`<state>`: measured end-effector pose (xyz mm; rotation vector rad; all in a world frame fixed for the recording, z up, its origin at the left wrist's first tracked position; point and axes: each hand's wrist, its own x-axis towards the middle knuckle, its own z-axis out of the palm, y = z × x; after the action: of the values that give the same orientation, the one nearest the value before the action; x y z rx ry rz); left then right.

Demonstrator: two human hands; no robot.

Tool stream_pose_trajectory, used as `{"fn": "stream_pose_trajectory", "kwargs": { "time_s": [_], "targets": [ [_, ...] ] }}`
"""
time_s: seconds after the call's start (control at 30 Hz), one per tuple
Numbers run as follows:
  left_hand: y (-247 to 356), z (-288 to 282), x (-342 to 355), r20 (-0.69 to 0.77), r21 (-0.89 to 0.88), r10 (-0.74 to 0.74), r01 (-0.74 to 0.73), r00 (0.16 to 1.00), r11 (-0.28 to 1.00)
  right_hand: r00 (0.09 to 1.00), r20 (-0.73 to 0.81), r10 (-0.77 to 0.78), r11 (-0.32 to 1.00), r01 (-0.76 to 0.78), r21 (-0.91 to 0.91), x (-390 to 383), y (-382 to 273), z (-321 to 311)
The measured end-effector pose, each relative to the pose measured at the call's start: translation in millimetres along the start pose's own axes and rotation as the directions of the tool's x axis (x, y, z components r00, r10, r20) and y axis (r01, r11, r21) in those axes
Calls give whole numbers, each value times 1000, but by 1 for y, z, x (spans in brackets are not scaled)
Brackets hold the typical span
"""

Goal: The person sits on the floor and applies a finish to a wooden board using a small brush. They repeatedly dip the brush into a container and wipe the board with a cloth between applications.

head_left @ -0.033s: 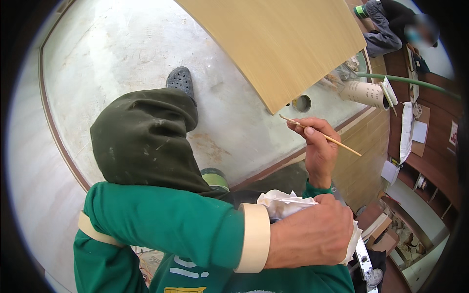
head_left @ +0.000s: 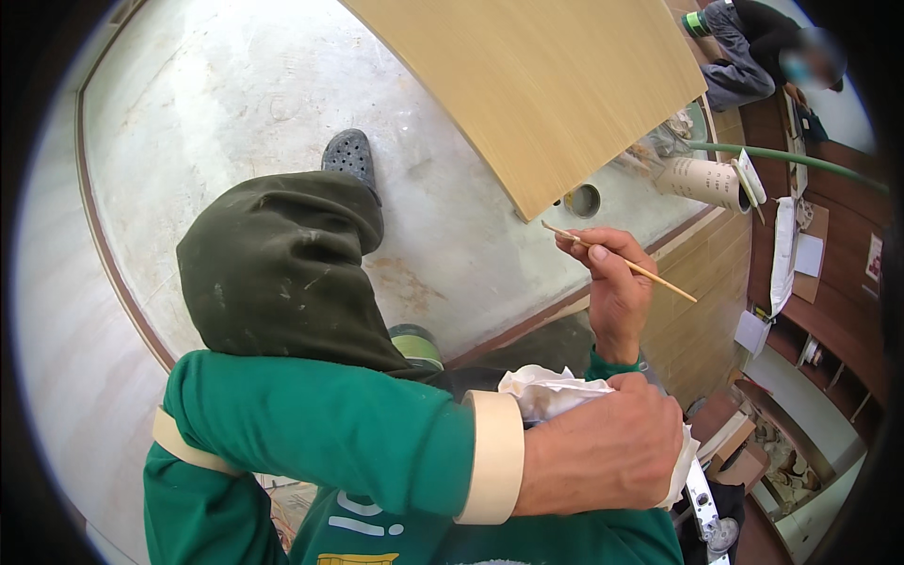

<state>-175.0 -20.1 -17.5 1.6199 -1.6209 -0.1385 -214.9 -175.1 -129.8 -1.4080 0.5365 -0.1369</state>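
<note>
The work in hand looks to be fine detail near the corner of a board (head_left: 546,94), with the right hand (head_left: 617,292) pinching a slim wooden stick (head_left: 659,280) between thumb and fingers, right of centre in the frame. The stick's tip points up and left, just beside the board's lower corner; whether it touches, I cannot tell (the wide lens flattens depth). At lower right of centre, the left hand (head_left: 607,447) has its fingers curled closed around a crumpled white cloth (head_left: 544,394), though the back of the hand hides most of that grip. Any move at the corner would, I judge, call for a light, steady pinch and small wrist motion, with the cloth kept clear.

The board, filling the upper middle, is flat, honey-toned and straight-grained, its finish smooth by the look of it. The stick is pale, round and tapering. The cloth is soft and thin, folded into ragged ridges. A stiff cream ring (head_left: 494,459) circles the left wrist over a matte green sleeve (head_left: 311,405). Right of the board's corner, a round tin (head_left: 584,201) stands open on the scuffed greyish-white floor (head_left: 254,94).
</note>
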Motion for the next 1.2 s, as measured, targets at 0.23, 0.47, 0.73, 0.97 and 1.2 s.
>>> {"fn": "stream_pose_trajectory", "kwargs": {
  "time_s": [0.23,0.47,0.73,0.97,1.2],
  "targets": [
    [2,-6,-4,-13,45,22,-21,1000,999,998,-62,-29,994,35,108,-2,-1,-5],
    [-3,-4,-3,-2,92,31,-31,1000,995,995,-44,-87,986,80,-145,9,3,2],
    [-3,-1,0,30,86,15,-18,999,996,998,-28,-63,990,59,-129,15,10,4],
    [-5,0,2,45,66,-2,-1,999,998,999,-13,-32,993,30,-118,18,13,4],
    [-7,0,1,54,54,0,-3,999,999,998,28,-56,992,59,-112,23,16,3]
  ]
}}
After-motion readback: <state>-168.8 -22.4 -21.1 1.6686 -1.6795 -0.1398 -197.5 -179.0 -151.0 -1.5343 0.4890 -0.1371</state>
